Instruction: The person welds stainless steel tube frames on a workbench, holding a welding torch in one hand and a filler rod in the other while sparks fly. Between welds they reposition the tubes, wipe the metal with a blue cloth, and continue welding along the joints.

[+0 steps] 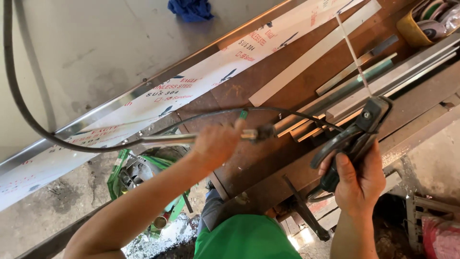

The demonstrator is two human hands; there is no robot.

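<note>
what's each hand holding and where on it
The left hand grips a shiny metal tube near its end on the workbench. The right hand holds a welding electrode holder by its handle.

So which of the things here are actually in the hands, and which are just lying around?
In hand:
- left hand grips a shiny metal tube
- right hand holds a black electrode holder clamping a thin rod
- black cable

Lying about:
- flat metal strips on the rusty bench
- film-covered steel sheet
- yellow tub of discs
- blue rag
</note>
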